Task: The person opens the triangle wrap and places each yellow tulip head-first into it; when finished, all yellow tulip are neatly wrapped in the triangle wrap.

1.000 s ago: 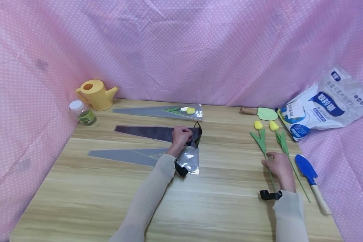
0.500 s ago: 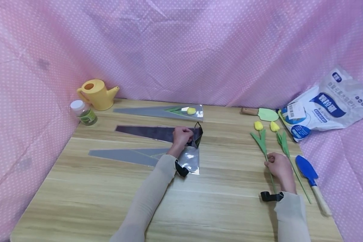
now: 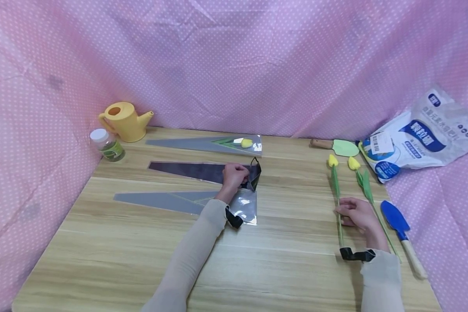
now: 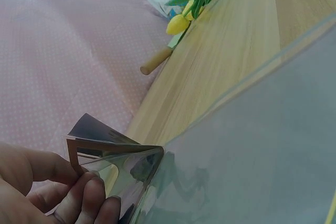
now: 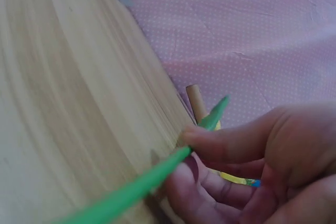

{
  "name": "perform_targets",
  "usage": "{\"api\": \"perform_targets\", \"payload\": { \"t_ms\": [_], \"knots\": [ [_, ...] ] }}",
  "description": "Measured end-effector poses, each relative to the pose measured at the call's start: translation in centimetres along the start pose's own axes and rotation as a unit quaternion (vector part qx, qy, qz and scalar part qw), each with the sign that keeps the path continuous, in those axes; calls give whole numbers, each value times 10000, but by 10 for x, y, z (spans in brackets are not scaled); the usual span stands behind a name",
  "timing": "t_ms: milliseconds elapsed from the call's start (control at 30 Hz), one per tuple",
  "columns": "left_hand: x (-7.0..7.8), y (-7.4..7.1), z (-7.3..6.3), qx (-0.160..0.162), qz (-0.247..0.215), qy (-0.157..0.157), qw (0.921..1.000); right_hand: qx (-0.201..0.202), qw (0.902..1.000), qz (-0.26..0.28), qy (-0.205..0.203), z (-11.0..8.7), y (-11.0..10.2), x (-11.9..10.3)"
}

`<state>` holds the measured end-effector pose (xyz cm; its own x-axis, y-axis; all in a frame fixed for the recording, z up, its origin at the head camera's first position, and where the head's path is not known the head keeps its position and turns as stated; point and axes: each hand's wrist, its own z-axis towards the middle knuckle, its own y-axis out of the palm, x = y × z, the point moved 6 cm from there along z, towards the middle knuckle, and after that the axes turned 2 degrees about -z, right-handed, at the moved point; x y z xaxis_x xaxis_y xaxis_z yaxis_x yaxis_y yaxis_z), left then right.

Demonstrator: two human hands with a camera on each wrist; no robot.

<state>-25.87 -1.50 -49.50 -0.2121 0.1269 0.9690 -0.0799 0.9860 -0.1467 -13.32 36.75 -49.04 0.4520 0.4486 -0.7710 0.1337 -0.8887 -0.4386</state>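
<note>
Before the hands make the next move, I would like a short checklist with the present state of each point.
1. Right hand pinching the first tulip: ok.
2. Left hand gripping the dark wrapper: ok.
3. Dark wrapper's mouth spread open: ok.
4. First tulip in line with the dark wrapper: not ok, it points crosswise.
5. Second tulip untouched: cannot tell; the right hand is close to its stem.

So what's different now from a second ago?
The right hand has turned the yellow tulip in its fingers: the stem's lower end swung left and the leaves no longer spread sideways. The left hand still holds the dark wrapper, and the other tulip stayed put.
</note>
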Motion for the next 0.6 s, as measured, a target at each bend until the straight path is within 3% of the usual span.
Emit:
{"api": "perform_targets", "payload": {
  "t_ms": [367,433,600],
  "knots": [
    [-1,0,1,11,-127,-25,9999,-516,9887,1402,-82,-1,9,3],
    [-1,0,1,14,-127,-23,9999,-616,9814,1814,-122,-1,11,4],
    [-1,0,1,1,-79,-9,10000,-811,9512,2952,-393,-2,17,3]
  ]
}}
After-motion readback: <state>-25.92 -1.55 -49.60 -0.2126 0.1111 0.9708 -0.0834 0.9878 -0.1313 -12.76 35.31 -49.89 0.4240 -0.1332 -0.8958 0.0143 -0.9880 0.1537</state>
